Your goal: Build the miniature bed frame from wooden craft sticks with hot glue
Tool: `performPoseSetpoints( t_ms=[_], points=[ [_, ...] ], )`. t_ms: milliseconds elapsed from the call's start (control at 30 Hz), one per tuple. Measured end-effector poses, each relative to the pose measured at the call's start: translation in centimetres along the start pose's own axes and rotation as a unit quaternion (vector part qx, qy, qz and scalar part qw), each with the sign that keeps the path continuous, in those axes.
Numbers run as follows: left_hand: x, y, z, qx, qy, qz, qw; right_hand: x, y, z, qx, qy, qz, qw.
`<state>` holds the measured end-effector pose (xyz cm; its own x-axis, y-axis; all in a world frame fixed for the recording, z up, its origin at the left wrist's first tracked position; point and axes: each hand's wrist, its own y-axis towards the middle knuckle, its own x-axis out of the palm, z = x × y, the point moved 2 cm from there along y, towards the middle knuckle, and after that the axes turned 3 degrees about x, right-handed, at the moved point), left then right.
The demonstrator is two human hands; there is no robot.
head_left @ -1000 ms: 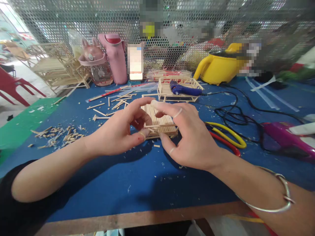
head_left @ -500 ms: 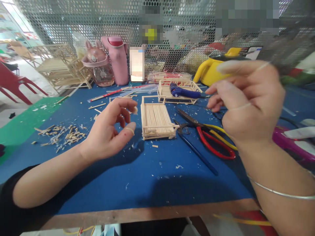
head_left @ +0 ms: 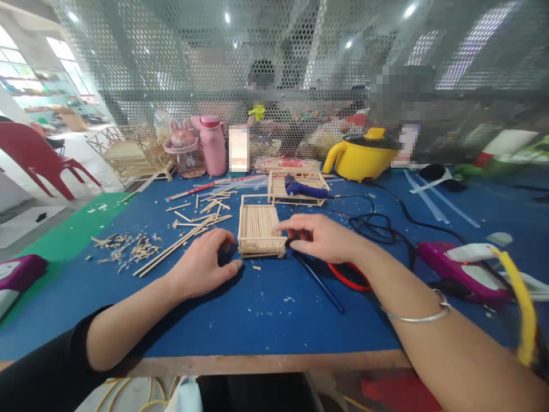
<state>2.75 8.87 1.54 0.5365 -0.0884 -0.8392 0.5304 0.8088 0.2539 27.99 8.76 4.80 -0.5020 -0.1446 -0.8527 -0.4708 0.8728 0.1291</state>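
A small tray-like frame of thin wooden sticks (head_left: pixel 259 223), with low rails round a slatted base, rests on the blue table. At its left side is my left hand (head_left: pixel 208 260), fingers curved and thumb apart, holding nothing. My right hand (head_left: pixel 328 237) reaches to the frame's right edge. Its fingertips are at the rail, thumb apart from them; whether they touch it I cannot tell. Under my right hand and forearm lies a tool with a red handle (head_left: pixel 349 280), mostly hidden. A dark blue rod (head_left: pixel 319 283) slants out from beneath that hand.
A blue glue gun (head_left: pixel 306 187) lies on a second stick frame (head_left: pixel 274 191) behind. Loose sticks (head_left: pixel 180 243) and offcuts (head_left: pixel 132 249) litter the left. A yellow pot (head_left: pixel 364 160), pink bottle (head_left: pixel 213 149) and phone (head_left: pixel 239 149) line the mesh screen. A black cable (head_left: pixel 377 223) coils right.
My right hand has come down and left from its raised place to the stick frame's right side, now covering much of the tools. My left hand has lowered beside the frame. The view has tilted up.
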Motion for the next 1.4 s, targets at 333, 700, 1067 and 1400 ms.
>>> performPoseSetpoints(
  t_ms=[333,700,1067,1400],
  points=[
    [0.8,1.1,-1.2,-0.103,-0.032,0.049,0.993,2.5,2.0,-0.6,-0.012,0.071,0.034,0.997],
    [-2.7,-0.9,0.5,0.016,-0.025,0.197,0.98,-1.7,-0.3,-0.5,0.129,0.155,0.21,0.957],
    [1.9,-0.7,7.0,0.087,-0.388,0.086,0.913,6.2,-4.8,-8.5,0.241,0.464,0.17,0.836],
    [1.4,-0.9,5.1,0.008,-0.528,0.038,0.849,1.9,-9.0,-0.2,0.286,-0.169,0.227,0.916]
  ],
)
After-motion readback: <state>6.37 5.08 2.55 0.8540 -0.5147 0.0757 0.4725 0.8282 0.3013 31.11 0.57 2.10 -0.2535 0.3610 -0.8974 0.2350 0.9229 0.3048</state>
